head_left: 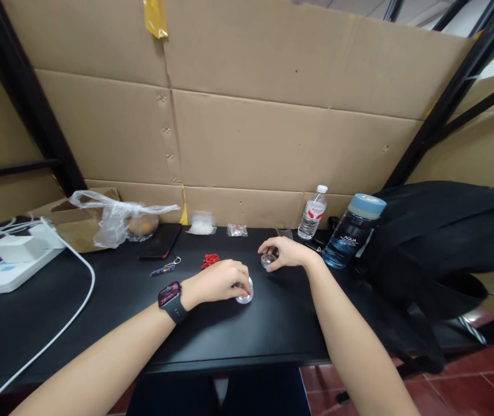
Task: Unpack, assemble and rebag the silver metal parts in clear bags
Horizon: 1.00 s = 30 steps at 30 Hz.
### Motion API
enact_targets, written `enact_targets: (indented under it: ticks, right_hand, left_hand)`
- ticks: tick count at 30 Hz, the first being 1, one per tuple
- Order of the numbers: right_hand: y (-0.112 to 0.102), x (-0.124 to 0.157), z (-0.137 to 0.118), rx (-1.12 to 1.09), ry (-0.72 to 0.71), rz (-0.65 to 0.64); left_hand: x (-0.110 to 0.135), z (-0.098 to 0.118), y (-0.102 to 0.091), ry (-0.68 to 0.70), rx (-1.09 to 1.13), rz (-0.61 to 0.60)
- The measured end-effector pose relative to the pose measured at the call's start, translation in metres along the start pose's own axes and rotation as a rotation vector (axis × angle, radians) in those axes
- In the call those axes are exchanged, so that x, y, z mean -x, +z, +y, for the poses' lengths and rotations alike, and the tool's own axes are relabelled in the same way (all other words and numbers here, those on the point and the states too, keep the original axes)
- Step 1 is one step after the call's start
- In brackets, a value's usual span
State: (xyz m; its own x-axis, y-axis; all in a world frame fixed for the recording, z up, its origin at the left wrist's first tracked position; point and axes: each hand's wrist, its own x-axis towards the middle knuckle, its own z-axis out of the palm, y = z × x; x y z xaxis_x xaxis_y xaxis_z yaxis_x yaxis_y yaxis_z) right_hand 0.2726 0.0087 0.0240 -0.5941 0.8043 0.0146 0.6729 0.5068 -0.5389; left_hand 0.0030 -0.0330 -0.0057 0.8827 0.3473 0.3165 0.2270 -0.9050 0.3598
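**Left hand (228, 279) at a small round dish (244, 299), right hand (288, 252) around a small clear round container (266, 260)**

Left: thumb and fingertips drawn close together over the dish, small red piece (248, 293) right at the tips. Can't tell if it's pinched or just lying there. Dish sits on the black tabletop (229, 338), nearer the front edge than the container.

Right: thumb and fingers bowed around the container, spread to about its width. Can't tell how firmly, fingers cover part of it.

Smartwatch (169, 294) on left wrist. Pile of red pieces (210, 261) just beyond the left hand; keychain (166, 268) left of that, dark flat device (160, 241) behind it.

Back edge, by the cardboard wall (247, 138): knotted plastic bag (114, 222) with brownish round contents, two clear packets (202, 223), label-wrapped water bottle (312, 214).

Right side: AQUA bottle (345, 242), blue lid, leaning in view; black backpack (429, 242) beside it. Far left: white power strip (25, 270), white cable (93, 283).
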Motion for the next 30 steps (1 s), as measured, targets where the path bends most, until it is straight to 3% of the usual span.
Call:
enact_targets:
  ticks: [4, 9, 15, 20, 23, 26, 30]
  right_hand:
    - [0.008, -0.001, -0.028, -0.09, -0.153, -0.127]
    - [0.025, -0.008, -0.053, -0.009, -0.25, -0.083]
    - [0.034, -0.014, -0.056, 0.007, -0.261, 0.04]
    - [0.033, -0.019, -0.046, -0.094, -0.26, 0.261]
    - [0.034, -0.021, -0.044, -0.125, -0.241, 0.357]
    - [0.037, -0.021, -0.049, -0.125, -0.26, 0.358]
    - [0.04, -0.022, -0.055, -0.1, -0.299, 0.34]
  left_hand:
    - [0.001, 0.001, -0.012, -0.086, -0.065, 0.162]
    - [0.002, 0.0, -0.02, -0.132, -0.092, 0.308]
    - [0.002, -0.001, -0.019, -0.161, -0.145, 0.407]
    - [0.003, 0.001, -0.024, -0.328, -0.004, 0.716]
    - [0.002, -0.001, -0.023, -0.348, 0.179, 0.714]
    - [0.0, -0.005, -0.017, -0.328, 0.408, 0.69]
    - [-0.002, -0.012, -0.01, -0.337, 0.551, 0.684]
